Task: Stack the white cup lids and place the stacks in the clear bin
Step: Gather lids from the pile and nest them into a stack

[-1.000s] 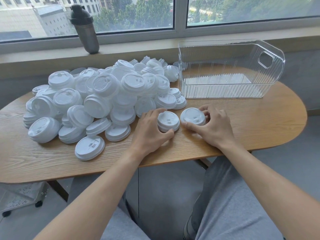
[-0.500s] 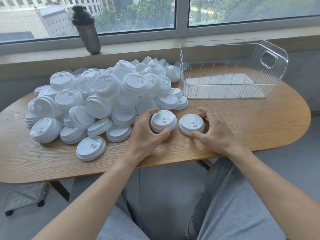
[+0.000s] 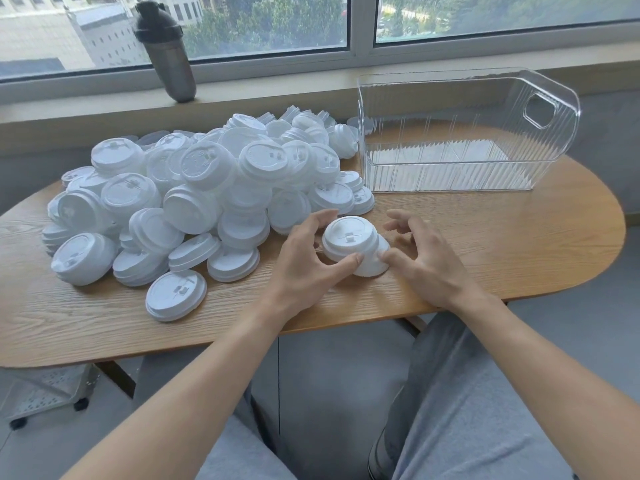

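Hidden bits first: we can't see where the upper lid (image 3: 349, 237) meets the lower lid (image 3: 375, 263). The upper one covers most of it, so seated or just leaning is unclear to us. The table's (image 3: 485, 244) left end is cut off by the frame. The back of the lid pile (image 3: 207, 188) is occluded by its own front, so no count. Both our arms run out of the bottom edge.

Materials: lids are thin white moulded plastic, round, with a raised dome, stepped rim and a small sip tab on top. Clear bin (image 3: 467, 133) is see-through ribbed plastic, rounded corners, cut-out handle in the right end wall; it stands on the table right of the pile, nothing visible inside. Table is oak-grain wood with a rounded end. A dark shaker bottle (image 3: 166, 50) stands on the window sill.

Hands: left hand (image 3: 304, 268) grips the upper lid, thumb against its near rim, fingers curled round the far left edge. The lid sits tilted, overlapping the lower lid on the table. Right hand (image 3: 426, 261) has its thumb touching the lower lid's right rim, other fingers spread and loosely bent, clear of both lids. The pair lies between our hands, near the table's front edge, in front of the pile's right end and apart from the bin.

One single lid (image 3: 176, 296) lies flat in front of the pile, well left of the left hand.
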A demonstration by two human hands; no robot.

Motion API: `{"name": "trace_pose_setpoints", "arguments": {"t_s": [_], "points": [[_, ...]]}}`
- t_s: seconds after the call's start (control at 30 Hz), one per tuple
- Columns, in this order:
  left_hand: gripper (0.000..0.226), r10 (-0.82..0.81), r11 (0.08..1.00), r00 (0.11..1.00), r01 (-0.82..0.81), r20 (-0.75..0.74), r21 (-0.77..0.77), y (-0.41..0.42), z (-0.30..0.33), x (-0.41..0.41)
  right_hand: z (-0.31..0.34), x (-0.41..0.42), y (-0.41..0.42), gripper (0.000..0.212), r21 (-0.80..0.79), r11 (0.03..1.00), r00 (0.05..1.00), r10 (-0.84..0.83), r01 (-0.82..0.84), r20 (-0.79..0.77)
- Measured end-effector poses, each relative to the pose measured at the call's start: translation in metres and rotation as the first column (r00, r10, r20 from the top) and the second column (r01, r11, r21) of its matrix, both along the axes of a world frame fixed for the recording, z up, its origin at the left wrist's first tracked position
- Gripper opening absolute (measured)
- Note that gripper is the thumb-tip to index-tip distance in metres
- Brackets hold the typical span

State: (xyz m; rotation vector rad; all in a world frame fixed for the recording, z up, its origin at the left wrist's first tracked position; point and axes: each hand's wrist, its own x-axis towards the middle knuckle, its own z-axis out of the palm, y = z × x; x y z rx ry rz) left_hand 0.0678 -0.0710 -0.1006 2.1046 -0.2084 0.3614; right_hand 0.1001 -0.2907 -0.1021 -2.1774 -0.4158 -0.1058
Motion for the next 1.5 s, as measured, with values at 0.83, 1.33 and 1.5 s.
{"name": "trace_pose_setpoints", "arguments": {"t_s": [0.83, 1.33, 1.5], "points": [[0.085, -0.068, 0.976, 0.997, 0.074, -0.037, 0.205, -0.010, -0.004, 0.004, 0.002, -0.003, 0.000, 0.019, -0.022, 1.000, 0.999, -0.002, 0.003, 0.041], [0.092, -0.004, 0.973, 0.998, 0.017, -0.057, 0.230, 0.003, 0.002, 0.009, 0.001, 0.010, 0.007, 0.034, 0.013, 0.995, 0.993, -0.103, 0.102, 0.052], [0.084, 0.025, 0.965, 0.999, -0.018, -0.023, 0.263, 0.032, 0.004, 0.005, 0.000, 0.028, 0.024, 0.043, -0.009, 0.994, 0.991, -0.112, 0.113, 0.071]]}}
